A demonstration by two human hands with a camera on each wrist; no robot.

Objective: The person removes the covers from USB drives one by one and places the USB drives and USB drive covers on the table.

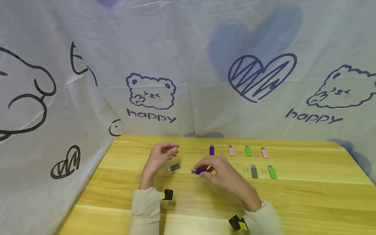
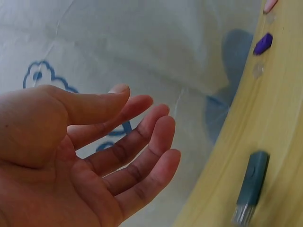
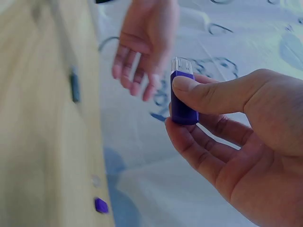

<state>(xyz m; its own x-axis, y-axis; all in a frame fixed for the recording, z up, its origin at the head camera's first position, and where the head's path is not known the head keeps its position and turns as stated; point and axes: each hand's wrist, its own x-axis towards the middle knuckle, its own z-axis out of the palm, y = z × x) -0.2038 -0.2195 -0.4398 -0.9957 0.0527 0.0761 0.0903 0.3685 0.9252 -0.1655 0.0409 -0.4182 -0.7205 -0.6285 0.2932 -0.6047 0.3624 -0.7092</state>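
Between thumb and fingers, my right hand (image 1: 221, 171) pinches a purple USB stick (image 3: 184, 101) above the table. A clear cap (image 3: 182, 65) covers its plug end, which points left in the head view. My left hand (image 1: 158, 158) hovers to the left with nothing in it, its fingers loosely bent, as the left wrist view shows. Just below and right of that hand, a dark grey USB stick (image 1: 174, 167) lies on the table. Its plug end (image 2: 244, 214) looks covered by a clear cap.
Toward the back right of the wooden table (image 1: 308, 195) lie USB sticks in two rows: purple (image 1: 211, 150), pink (image 1: 231, 151), green (image 1: 248, 151), another pink (image 1: 265, 153), then grey (image 1: 254, 171) and green (image 1: 272, 172). Small clear caps (image 1: 245, 170) lie beside them. A printed cloth (image 1: 191, 65) hangs behind.
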